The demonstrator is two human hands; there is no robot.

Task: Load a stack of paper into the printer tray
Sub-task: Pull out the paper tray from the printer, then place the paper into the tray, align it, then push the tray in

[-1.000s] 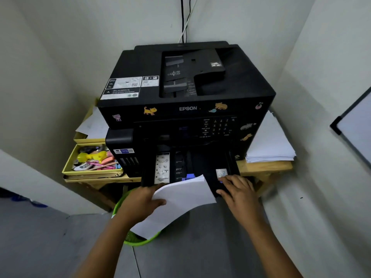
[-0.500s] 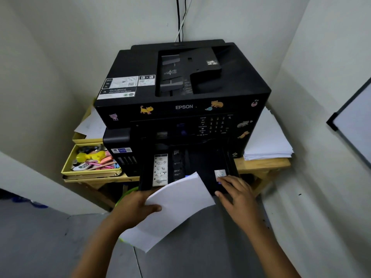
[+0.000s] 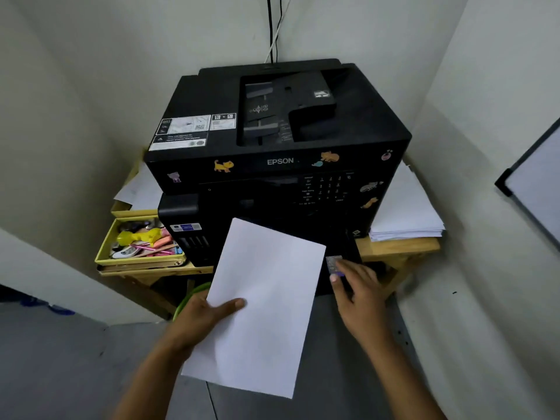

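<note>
A black Epson printer [image 3: 281, 147] with cat stickers sits on a wooden table in a corner. Its pulled-out paper tray [image 3: 348, 253] juts toward me at the front, mostly hidden by paper. My left hand [image 3: 209, 313] grips a white stack of paper [image 3: 260, 298] by its left edge, thumb on top, holding it lengthwise over the tray opening. My right hand [image 3: 360, 289] rests with spread fingers on the tray's right front corner, beside a small sticker.
A loose pile of white sheets [image 3: 406, 213] lies on the wooden table [image 3: 397, 250] right of the printer. Yellow trays [image 3: 136, 262] with stationery stand at the left. A green bin rim [image 3: 191, 295] shows below. Walls close in on both sides.
My left hand has swung the paper stack from a sideways slant to lengthwise and lifted it over the tray opening. My right hand stays on the tray corner.
</note>
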